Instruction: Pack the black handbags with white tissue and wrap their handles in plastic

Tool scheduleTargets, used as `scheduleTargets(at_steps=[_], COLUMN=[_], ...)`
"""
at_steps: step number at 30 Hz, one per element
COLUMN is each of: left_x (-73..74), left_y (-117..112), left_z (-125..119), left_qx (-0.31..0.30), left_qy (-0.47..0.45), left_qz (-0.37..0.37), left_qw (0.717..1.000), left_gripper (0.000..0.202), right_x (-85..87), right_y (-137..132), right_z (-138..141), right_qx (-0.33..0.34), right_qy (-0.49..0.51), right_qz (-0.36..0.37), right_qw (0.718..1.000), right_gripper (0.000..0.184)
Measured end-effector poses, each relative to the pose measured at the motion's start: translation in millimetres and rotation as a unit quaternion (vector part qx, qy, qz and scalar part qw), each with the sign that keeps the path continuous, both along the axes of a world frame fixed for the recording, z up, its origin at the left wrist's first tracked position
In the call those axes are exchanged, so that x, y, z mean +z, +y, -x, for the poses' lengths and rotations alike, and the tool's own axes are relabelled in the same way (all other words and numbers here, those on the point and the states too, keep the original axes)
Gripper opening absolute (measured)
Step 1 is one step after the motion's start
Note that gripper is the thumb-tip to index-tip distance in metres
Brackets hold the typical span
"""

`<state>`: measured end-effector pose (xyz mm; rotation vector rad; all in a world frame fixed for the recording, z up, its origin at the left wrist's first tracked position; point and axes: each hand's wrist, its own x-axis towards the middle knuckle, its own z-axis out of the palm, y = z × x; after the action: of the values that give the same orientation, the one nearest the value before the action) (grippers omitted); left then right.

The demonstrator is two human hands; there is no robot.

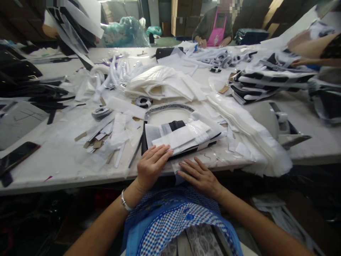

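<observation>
Right in front of me on the table lies a black handbag (144,144), its wrapped handle (170,107) curving up at the back. White foam sheets (181,137) cover most of its front. My left hand (153,164) rests with stretched fingers on the lower left of those sheets, gripping nothing. Just below the bag, my right hand (201,177) lies with fingers apart at the table's front edge, over a thin clear plastic sheet (174,166). The fingertips of that hand are close to the bag's lower edge; whether they touch it I cannot tell.
Left of the bag is a heap of cardboard strips and white paper (106,133), with a phone (18,156) farther left. Stacked foam sheets (255,142) hang over the front edge on the right. Wrapped bags (269,83) lie beyond. A person in a pink apron (217,32) works opposite.
</observation>
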<state>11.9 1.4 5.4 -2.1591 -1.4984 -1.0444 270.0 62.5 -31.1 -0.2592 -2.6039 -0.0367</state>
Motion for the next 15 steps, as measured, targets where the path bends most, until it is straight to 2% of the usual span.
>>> scheduleTargets(at_steps=[2, 5, 9, 15], left_x=[0.9, 1.2, -1.6, -1.6], left_y=[0, 0, 0, -1], left_z=[0, 0, 1, 1], left_qx=[0.000, -0.003, -0.003, -0.006], left_qy=[0.000, -0.002, -0.003, -0.001], left_qz=[0.002, 0.004, -0.004, 0.004], left_qw=[1.000, 1.000, 1.000, 1.000], left_gripper=[0.032, 0.032, 0.032, 0.032], right_x=[1.6, 14.1, 30.1, 44.4], right_y=[2, 4, -1, -7], right_z=[10, 19, 17, 18], right_qx=[0.019, 0.065, 0.082, 0.082], right_qy=[0.051, 0.110, 0.109, 0.102], right_qz=[0.011, 0.059, 0.113, 0.130], right_qw=[0.998, 0.990, 0.984, 0.983], right_gripper=[0.043, 0.039, 0.036, 0.033])
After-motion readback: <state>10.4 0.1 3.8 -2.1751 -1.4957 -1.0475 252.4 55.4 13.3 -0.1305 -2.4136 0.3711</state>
